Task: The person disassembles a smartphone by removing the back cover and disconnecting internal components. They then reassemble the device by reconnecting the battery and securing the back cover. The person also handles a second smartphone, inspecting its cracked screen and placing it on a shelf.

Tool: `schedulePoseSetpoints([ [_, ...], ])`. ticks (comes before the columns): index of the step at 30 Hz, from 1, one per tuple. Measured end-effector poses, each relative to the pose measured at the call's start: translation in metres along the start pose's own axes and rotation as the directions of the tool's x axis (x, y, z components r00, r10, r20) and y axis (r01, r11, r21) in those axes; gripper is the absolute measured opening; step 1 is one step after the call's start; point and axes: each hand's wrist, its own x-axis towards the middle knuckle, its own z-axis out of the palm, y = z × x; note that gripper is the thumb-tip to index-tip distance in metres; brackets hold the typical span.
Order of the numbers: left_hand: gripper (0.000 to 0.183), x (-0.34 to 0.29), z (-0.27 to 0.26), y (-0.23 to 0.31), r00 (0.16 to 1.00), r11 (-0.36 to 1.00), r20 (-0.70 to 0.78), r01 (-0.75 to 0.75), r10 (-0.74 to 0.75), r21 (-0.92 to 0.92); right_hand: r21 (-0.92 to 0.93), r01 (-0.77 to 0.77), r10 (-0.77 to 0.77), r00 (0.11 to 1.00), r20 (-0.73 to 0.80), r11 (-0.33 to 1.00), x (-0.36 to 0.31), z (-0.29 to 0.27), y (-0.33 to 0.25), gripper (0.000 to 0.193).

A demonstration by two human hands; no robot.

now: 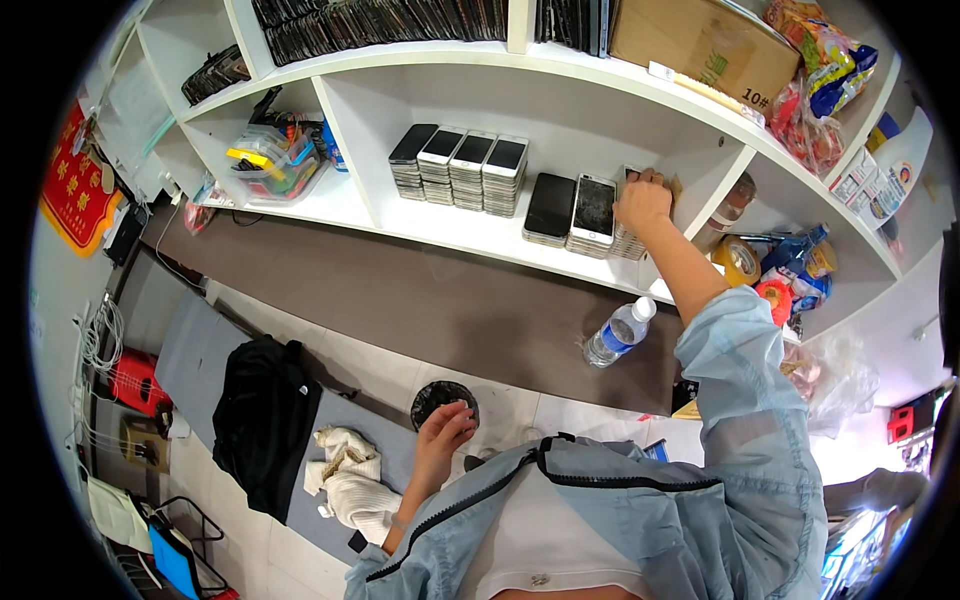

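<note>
My right hand [645, 201] reaches onto the white shelf, its fingers curled over the rightmost stack of phones [627, 243] and closed on a phone there; the fingers hide most of its top. Left of it stand a stack topped by a white phone with a cracked dark screen [594, 212] and a stack topped by a black phone [550, 206]. Several taller phone stacks [487, 180] stand in a row further left. My left hand [445, 432] hangs low, away from the shelf, with its fingers curled in and nothing visible in them.
Below the shelf runs a brown desktop [450, 290] with a water bottle [620, 333]. A black-lined bin [432, 396] stands beyond my left hand. A black backpack [262, 415] and white cloth [352, 478] lie on a grey bench. Tape rolls [737, 262] fill the right compartment.
</note>
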Motion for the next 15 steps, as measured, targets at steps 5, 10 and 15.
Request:
schedulePoseSetpoints([
  [5, 0.024, 0.000, -0.001, 0.002, 1.000, 1.000, -0.022, -0.015, 0.015, 0.008, 0.078, 0.043, -0.037, 0.996, -0.075, 0.996, -0.003, 0.007, 0.008, 0.047],
  [10, 0.024, 0.000, 0.000, 0.005, 0.999, 1.000, -0.046, -0.007, 0.008, 0.024, 0.272, 0.307, -0.264, 0.947, -0.182, 0.912, -0.037, -0.054, -0.008, 0.051],
  [15, 0.027, -0.003, -0.016, 0.002, 0.996, 0.998, -0.061, -0.061, 0.063, 0.032, 0.249, 0.872, -0.795, 0.487, -0.362, 0.421, -0.160, -0.189, -0.037, 0.033],
])
